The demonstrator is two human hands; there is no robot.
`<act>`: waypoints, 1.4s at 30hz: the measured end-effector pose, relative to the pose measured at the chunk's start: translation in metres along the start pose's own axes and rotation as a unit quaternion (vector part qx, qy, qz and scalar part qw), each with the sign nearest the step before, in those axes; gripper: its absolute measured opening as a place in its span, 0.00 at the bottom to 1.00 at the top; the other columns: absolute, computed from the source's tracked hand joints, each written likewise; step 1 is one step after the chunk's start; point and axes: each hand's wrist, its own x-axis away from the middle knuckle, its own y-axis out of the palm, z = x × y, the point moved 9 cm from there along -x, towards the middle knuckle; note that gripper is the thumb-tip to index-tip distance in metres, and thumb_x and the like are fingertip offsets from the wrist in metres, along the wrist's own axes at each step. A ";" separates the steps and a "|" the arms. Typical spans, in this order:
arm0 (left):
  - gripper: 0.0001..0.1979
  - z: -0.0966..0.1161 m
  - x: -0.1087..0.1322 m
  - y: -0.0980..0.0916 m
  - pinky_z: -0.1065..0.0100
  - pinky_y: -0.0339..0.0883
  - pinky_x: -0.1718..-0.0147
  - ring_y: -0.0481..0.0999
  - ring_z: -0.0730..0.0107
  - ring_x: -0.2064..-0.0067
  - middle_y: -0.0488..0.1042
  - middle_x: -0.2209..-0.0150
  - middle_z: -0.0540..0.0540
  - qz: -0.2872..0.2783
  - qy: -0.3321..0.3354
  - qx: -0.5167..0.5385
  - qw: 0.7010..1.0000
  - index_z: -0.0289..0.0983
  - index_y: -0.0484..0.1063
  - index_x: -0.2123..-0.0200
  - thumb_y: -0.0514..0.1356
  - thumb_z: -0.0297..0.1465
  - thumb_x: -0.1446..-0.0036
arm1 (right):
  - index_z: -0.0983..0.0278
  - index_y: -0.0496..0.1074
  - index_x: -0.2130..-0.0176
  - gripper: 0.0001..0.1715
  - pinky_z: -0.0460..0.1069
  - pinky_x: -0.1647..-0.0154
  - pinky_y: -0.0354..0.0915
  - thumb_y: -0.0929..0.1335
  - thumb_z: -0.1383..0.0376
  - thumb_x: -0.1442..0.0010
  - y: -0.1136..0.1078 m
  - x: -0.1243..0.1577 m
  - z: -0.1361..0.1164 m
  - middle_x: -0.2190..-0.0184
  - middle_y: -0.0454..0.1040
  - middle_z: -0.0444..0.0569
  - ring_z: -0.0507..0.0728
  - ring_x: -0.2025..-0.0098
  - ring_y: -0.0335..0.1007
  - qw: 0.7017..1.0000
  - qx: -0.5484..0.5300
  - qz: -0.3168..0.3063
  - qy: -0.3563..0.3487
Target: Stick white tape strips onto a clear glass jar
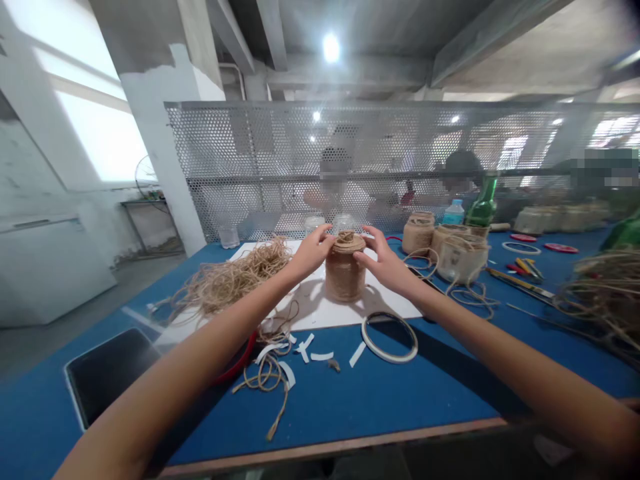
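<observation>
A jar (pixel 345 283) wrapped in brown twine stands upright on a white sheet (pixel 313 313), with a small coil of twine (pixel 346 237) on its top. My left hand (pixel 314 252) is at the left of the jar's neck, fingertips against its upper edge. From the other side my right hand (pixel 386 265) grips the jar, the thumb on its front and the fingers curved behind the rim. Left of the jar lies a big loose heap of twine (pixel 240 277).
In front lie a roll of white tape (pixel 390 359), white paper strips (pixel 323 357) and loose twine ends. To the right stand twine-wrapped jars (pixel 418 233), a green bottle (pixel 484 200) and yellow-handled tools (pixel 525 268). A perforated metal screen (pixel 280 147) runs behind, people beyond it.
</observation>
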 end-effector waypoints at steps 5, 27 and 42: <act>0.22 -0.005 -0.001 0.002 0.61 0.61 0.51 0.70 0.62 0.52 0.71 0.53 0.38 -0.012 -0.007 0.013 1.000 0.32 0.59 0.46 0.51 0.34 0.43 | 0.62 0.47 0.44 0.33 0.58 0.45 0.55 0.64 0.60 0.45 0.001 -0.004 0.005 0.46 0.61 0.58 0.58 0.43 0.56 1.000 -0.006 -0.002 0.016; 0.24 -0.035 0.000 -0.007 0.59 0.61 0.55 0.68 0.63 0.52 0.70 0.56 0.39 -0.020 -0.101 0.069 0.992 0.36 0.51 0.44 0.42 0.41 0.40 | 0.64 0.21 0.39 0.70 0.62 0.42 0.49 0.72 0.53 0.59 0.031 0.026 0.039 0.41 0.53 0.64 0.64 0.41 0.53 0.986 -0.048 -0.047 0.151; 0.29 -0.081 -0.011 -0.013 0.61 0.63 0.60 0.72 0.63 0.60 0.72 0.63 0.40 -0.024 -0.092 -0.083 0.992 0.34 0.45 0.41 0.39 0.45 0.41 | 0.62 0.47 0.44 0.51 0.58 0.47 0.59 0.72 0.57 0.62 0.038 0.025 0.055 0.47 0.62 0.59 0.63 0.47 0.60 0.988 -0.048 0.013 0.145</act>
